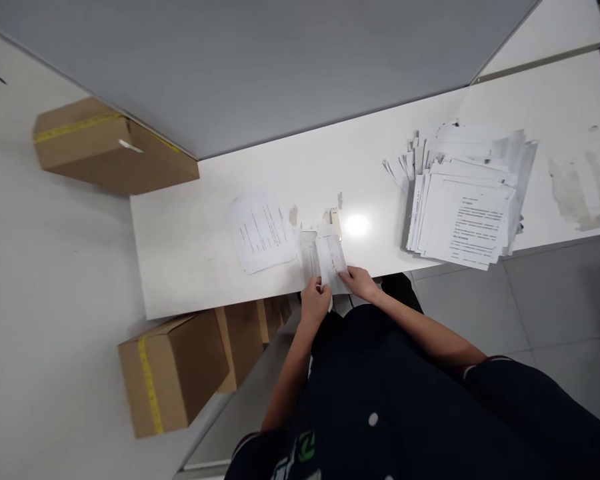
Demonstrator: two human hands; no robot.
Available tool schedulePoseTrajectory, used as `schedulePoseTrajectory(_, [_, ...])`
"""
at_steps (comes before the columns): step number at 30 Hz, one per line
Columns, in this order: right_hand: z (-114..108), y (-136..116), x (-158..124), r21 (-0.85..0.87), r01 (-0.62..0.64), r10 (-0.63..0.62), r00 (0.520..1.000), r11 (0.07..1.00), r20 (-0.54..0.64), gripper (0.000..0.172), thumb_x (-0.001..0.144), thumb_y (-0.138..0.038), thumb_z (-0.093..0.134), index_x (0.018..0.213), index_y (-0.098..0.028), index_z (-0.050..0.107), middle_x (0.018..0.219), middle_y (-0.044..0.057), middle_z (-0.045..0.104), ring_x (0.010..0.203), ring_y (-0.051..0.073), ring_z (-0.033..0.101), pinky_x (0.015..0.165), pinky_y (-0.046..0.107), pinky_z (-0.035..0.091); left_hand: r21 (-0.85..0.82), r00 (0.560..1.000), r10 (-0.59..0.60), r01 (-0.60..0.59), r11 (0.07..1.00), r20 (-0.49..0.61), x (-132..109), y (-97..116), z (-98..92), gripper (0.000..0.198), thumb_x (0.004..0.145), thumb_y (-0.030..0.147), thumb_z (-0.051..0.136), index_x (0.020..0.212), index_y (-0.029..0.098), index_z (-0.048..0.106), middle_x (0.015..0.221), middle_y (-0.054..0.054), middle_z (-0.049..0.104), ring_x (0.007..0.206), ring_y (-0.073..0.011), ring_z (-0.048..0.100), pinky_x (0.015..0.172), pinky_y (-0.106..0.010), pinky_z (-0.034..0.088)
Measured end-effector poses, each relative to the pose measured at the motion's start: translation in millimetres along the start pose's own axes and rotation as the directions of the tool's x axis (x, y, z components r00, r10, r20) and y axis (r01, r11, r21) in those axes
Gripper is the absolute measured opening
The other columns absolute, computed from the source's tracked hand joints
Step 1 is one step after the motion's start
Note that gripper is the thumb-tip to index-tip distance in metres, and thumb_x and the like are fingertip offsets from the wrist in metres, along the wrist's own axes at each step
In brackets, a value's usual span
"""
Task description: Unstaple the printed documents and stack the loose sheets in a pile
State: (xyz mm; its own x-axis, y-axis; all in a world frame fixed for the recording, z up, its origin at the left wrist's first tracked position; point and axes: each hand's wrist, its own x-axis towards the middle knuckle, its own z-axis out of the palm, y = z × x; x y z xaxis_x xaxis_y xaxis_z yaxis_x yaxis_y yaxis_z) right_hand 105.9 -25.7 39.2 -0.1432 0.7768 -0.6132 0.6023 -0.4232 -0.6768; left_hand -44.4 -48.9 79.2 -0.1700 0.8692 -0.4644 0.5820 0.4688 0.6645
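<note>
My left hand (pixel 315 301) is closed on the lower left part of a printed paper sheet (pixel 333 257), thumb and fingers pinching it near the table's front edge. My right hand (pixel 360 283) grips the same paper by its right side. The paper looks folded or doubled, with a greyish printed part (pixel 309 257) on its left. Just beyond its top edge lies a small cream-coloured object (pixel 335 220), whose kind I cannot make out. To the left, a few loose printed sheets (pixel 263 233) lie flat on the white table (pixel 190 267).
A tall, uneven stack of printed papers (pixel 473 207) stands on the right of the table. Cardboard boxes with yellow tape sit at the far left (pixel 105 150) and below the front left edge (pixel 175 373). A grey panel (pixel 305 67) rises along the back.
</note>
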Motion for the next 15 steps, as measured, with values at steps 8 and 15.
schedulePoseTrajectory(8, [-18, 24, -27, 0.058, -0.031, 0.032, 0.999, 0.998, -0.028, 0.014, 0.075, -0.028, 0.048, 0.076, -0.018, 0.057, 0.074, 0.004, 0.062, 0.076, 0.02, 0.054, 0.068, 0.029, 0.041, -0.575, 0.971, -0.173, 0.048, 0.816, -0.165, -31, -15, -63.1, 0.011, 0.06, 0.019, 0.053, 0.071, 0.018, 0.054, 0.062, 0.004, 0.053, 0.06, -0.0107, 0.049, 0.056, -0.022, 0.037])
schedulePoseTrajectory(15, [-19, 35, -32, 0.27, -0.106, 0.092, 0.994, 0.957, 0.065, 0.021, 0.077, -0.027, 0.044, 0.083, -0.016, 0.061, 0.069, 0.004, 0.066, 0.068, 0.018, 0.061, 0.058, 0.027, 0.048, -0.666, 0.973, -0.218, 0.212, 0.715, 0.075, -18, -33, -27.6, 0.025, 0.059, 0.022, 0.052, 0.083, 0.015, 0.056, 0.075, -0.003, 0.063, 0.067, -0.0151, 0.057, 0.063, -0.028, 0.045])
